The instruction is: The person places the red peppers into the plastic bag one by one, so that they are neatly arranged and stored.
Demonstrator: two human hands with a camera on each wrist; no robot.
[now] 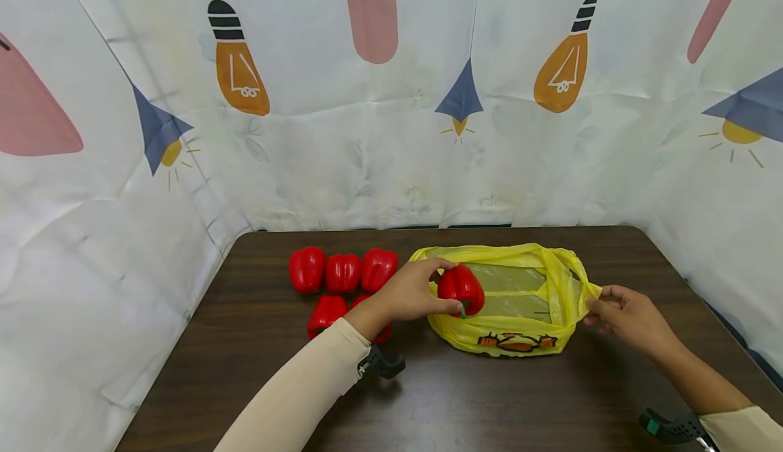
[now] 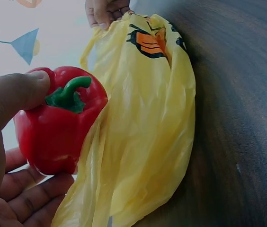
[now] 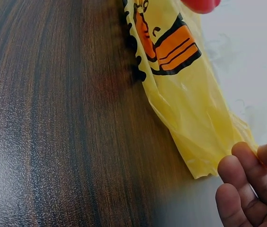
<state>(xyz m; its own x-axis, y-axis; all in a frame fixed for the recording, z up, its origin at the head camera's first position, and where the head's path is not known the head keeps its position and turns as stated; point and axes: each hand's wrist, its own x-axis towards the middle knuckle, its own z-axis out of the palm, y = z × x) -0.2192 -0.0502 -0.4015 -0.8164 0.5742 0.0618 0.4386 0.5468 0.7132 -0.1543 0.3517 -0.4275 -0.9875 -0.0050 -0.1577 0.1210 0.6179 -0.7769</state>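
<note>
In the head view my left hand (image 1: 406,292) holds a red bell pepper (image 1: 461,289) between thumb and fingers, over the left part of a yellow plastic bag's (image 1: 455,333) opening. The left wrist view shows the pepper's green stem (image 2: 74,92) and its side against the bag's edge. My right hand (image 1: 633,319) pinches the bag's right end; the right wrist view has thumb and forefinger on the yellow plastic (image 3: 200,123). The bag lies on its base with its mouth spread upward, an orange and black print on its near side. No pepper shows inside.
Left of the bag, several red bell peppers (image 1: 342,274) stand in two rows on the dark wooden table (image 1: 245,357). My left forearm partly covers the nearer row. Behind the table hangs a white curtain (image 1: 306,166) printed with lamps.
</note>
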